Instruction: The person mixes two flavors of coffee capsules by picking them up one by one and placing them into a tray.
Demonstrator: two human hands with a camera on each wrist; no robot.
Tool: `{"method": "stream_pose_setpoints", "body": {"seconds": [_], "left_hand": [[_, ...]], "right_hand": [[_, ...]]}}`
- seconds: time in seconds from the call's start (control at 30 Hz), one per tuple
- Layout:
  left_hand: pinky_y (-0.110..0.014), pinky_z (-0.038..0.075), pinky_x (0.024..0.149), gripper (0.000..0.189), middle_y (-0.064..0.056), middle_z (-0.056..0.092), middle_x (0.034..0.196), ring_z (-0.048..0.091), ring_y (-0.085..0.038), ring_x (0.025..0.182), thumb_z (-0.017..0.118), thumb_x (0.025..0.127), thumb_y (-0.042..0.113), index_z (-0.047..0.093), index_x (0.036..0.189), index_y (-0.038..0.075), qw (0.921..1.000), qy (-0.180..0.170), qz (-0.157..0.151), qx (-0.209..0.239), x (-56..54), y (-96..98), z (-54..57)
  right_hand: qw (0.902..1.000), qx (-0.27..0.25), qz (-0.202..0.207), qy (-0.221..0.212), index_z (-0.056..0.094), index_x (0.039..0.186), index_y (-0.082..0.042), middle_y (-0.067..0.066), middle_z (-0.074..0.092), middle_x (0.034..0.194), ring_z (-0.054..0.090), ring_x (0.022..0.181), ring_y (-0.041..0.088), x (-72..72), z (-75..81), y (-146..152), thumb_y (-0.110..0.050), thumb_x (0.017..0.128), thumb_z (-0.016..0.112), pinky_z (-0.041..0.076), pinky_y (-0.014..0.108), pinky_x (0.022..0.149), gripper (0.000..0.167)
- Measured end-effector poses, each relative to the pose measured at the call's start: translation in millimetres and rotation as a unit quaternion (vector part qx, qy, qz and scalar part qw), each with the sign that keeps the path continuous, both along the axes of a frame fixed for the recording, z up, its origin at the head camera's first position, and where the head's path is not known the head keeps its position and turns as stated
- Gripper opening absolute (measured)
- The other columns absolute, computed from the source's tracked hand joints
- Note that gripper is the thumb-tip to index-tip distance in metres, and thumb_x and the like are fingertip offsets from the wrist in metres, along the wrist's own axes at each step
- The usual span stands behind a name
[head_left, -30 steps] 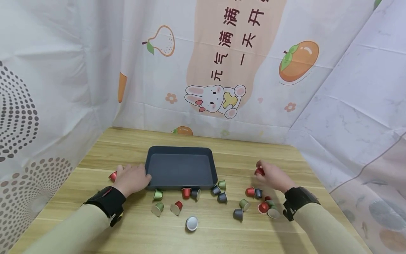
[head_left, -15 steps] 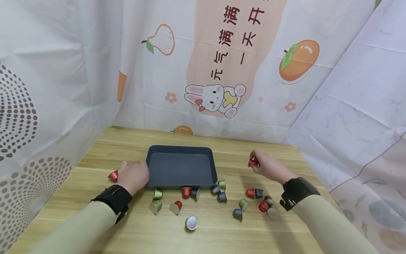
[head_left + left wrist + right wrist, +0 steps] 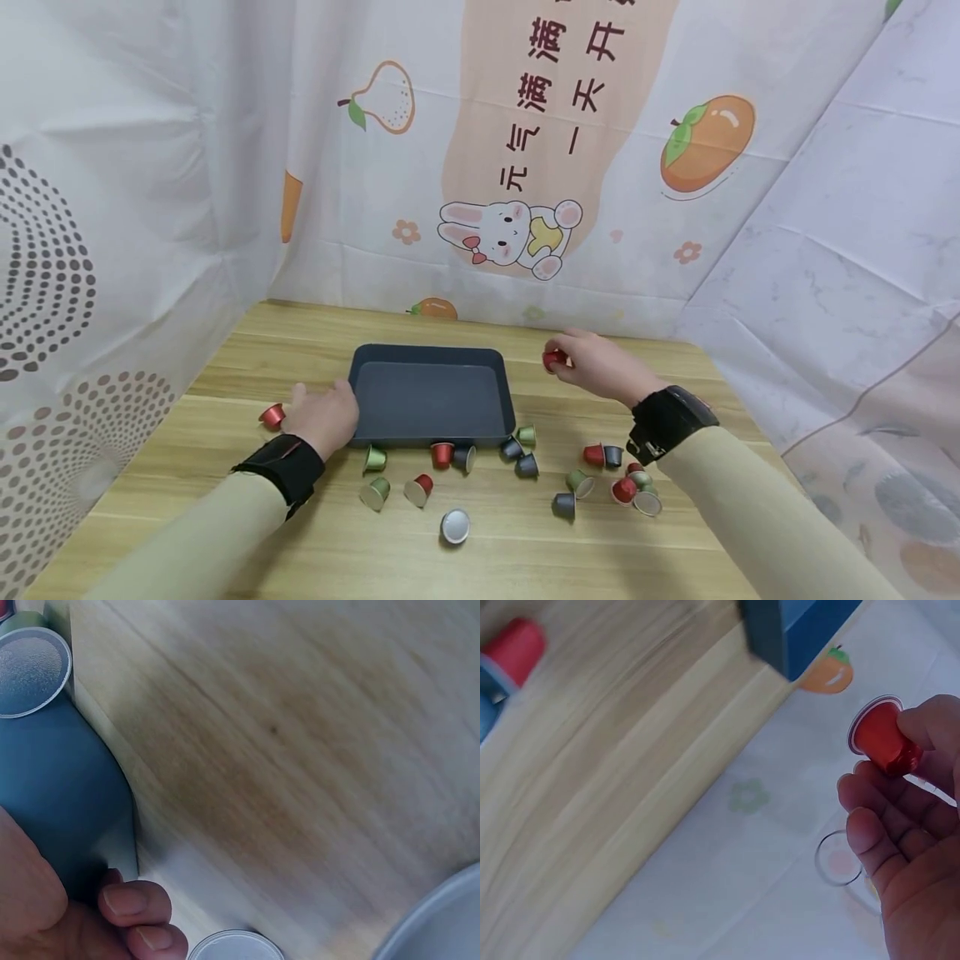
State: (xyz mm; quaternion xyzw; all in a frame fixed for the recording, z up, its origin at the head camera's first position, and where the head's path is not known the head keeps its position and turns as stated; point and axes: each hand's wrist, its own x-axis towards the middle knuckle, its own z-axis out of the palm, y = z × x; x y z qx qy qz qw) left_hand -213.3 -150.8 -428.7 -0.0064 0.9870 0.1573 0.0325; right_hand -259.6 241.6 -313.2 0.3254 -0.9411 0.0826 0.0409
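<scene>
My right hand (image 3: pixel 603 367) pinches a red coffee capsule (image 3: pixel 886 737) between thumb and fingers, raised off the table to the right of the dark grey baking tray (image 3: pixel 431 400). In the right wrist view the capsule's rim faces left, and the other fingers lie loosely below it. At the tray's left side, my left hand (image 3: pixel 322 417) holds the edge with curled fingers; the back of the hand hides the exact contact in the head view. Just left of that hand lies another red capsule (image 3: pixel 273 416).
Several red, green and dark grey capsules lie along the tray's front edge, such as a green capsule (image 3: pixel 374 459). A capsule with a pale lid (image 3: pixel 455 527) is nearest the front. More capsules, including a red capsule (image 3: pixel 623 490), cluster at right. A printed curtain (image 3: pixel 480 283) hangs behind the table.
My right hand has carried the red capsule leftward and away from me, towards the tray. My left hand has shifted slightly right, showing more of the red capsule beside it. The tray stays put.
</scene>
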Motion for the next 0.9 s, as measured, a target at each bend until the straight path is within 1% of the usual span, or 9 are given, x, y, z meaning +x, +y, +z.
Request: {"method": "stream_pose_setpoints", "body": {"seconds": [0.07, 0.17, 0.3, 0.37, 0.43, 0.53, 0.6, 0.73, 0.9], "left_hand": [[-0.052, 0.039, 0.071, 0.035, -0.022, 0.07, 0.087, 0.035, -0.047, 0.103, 0.034, 0.103, 0.002, 0.047, 0.132, -0.013, 1.0, -0.001, -0.005, -0.006, 0.7, -0.3, -0.3], [-0.051, 0.044, 0.062, 0.035, -0.023, 0.069, 0.09, 0.032, -0.047, 0.102, 0.032, 0.104, 0.002, 0.045, 0.133, -0.012, 0.9999, -0.01, 0.005, 0.006, 0.7, -0.4, -0.3], [-0.051, 0.04, 0.067, 0.032, -0.018, 0.066, 0.08, 0.034, -0.044, 0.098, 0.033, 0.103, 0.001, 0.048, 0.127, -0.012, 0.9999, -0.006, 0.0, 0.012, 1.9, -0.7, 0.3], [-0.052, 0.038, 0.073, 0.03, -0.015, 0.065, 0.076, 0.036, -0.042, 0.097, 0.033, 0.103, 0.001, 0.049, 0.125, -0.011, 0.9999, -0.005, -0.003, 0.012, 2.4, -0.9, 0.5], [-0.053, 0.04, 0.073, 0.03, -0.013, 0.064, 0.075, 0.036, -0.041, 0.097, 0.033, 0.103, 0.001, 0.049, 0.125, -0.01, 0.9998, -0.011, 0.001, 0.019, 2.6, -0.7, 1.7], [-0.055, 0.041, 0.078, 0.03, -0.014, 0.066, 0.078, 0.039, -0.041, 0.097, 0.031, 0.103, 0.001, 0.047, 0.127, -0.01, 0.9997, -0.017, 0.0, 0.02, 2.0, -0.6, 2.5], [-0.056, 0.044, 0.073, 0.028, -0.015, 0.066, 0.08, 0.039, -0.042, 0.098, 0.031, 0.104, 0.001, 0.047, 0.124, -0.009, 0.9996, -0.022, 0.003, 0.02, 1.7, -0.3, 2.5], [-0.059, 0.048, 0.069, 0.024, -0.019, 0.067, 0.084, 0.042, -0.045, 0.1, 0.031, 0.104, 0.002, 0.047, 0.119, -0.007, 0.9995, -0.028, 0.007, 0.014, 0.2, 0.0, 1.6], [-0.066, 0.049, 0.075, 0.03, -0.023, 0.069, 0.096, 0.042, -0.049, 0.104, 0.031, 0.104, 0.001, 0.044, 0.129, -0.008, 0.999, -0.041, 0.012, 0.013, -0.4, 0.6, 2.0]], "right_hand": [[0.9999, 0.007, 0.009, -0.003, 0.07, 0.105, -0.007, 0.003, 0.064, 0.096, 0.061, 0.086, 0.018, -0.5, 2.1, -9.9, -0.01, 0.095, 0.072, 0.055, 0.036, 0.077, 0.011], [0.9996, 0.02, 0.02, 0.0, 0.071, 0.106, -0.006, 0.003, 0.062, 0.095, 0.06, 0.085, 0.018, -1.8, 2.2, -22.5, -0.01, 0.095, 0.072, 0.054, 0.035, 0.077, 0.012], [0.9987, 0.035, 0.037, 0.008, 0.073, 0.107, -0.006, 0.003, 0.061, 0.094, 0.06, 0.083, 0.017, -2.7, 1.1, -36.4, -0.012, 0.095, 0.072, 0.055, 0.034, 0.077, 0.013], [0.9983, 0.041, 0.042, 0.01, 0.073, 0.108, -0.005, 0.003, 0.062, 0.094, 0.06, 0.083, 0.017, -2.6, 0.9, -42.8, -0.013, 0.095, 0.073, 0.055, 0.034, 0.078, 0.014], [0.9979, 0.042, 0.047, 0.01, 0.073, 0.107, -0.006, 0.004, 0.063, 0.094, 0.061, 0.084, 0.017, -3.3, -0.1, -48.4, -0.013, 0.095, 0.072, 0.055, 0.034, 0.078, 0.014], [0.9978, 0.041, 0.052, 0.0, 0.074, 0.107, -0.007, 0.003, 0.064, 0.095, 0.061, 0.084, 0.017, -4.4, -2.8, -55.4, -0.013, 0.096, 0.072, 0.054, 0.034, 0.077, 0.013], [0.9977, 0.039, 0.055, -0.01, 0.074, 0.106, -0.007, 0.004, 0.064, 0.095, 0.061, 0.084, 0.017, -5.5, -5.3, -59.7, -0.012, 0.096, 0.071, 0.054, 0.033, 0.077, 0.012], [0.997, 0.041, 0.061, -0.026, 0.073, 0.105, -0.008, 0.003, 0.063, 0.094, 0.058, 0.081, 0.016, -8.1, -11.3, -67.9, -0.013, 0.097, 0.07, 0.052, 0.032, 0.075, 0.01], [0.9962, 0.046, 0.069, -0.026, 0.068, 0.105, -0.005, 0.004, 0.063, 0.094, 0.058, 0.08, 0.015, -9.4, -19.1, -77.1, -0.012, 0.096, 0.071, 0.052, 0.029, 0.073, 0.011]]}}
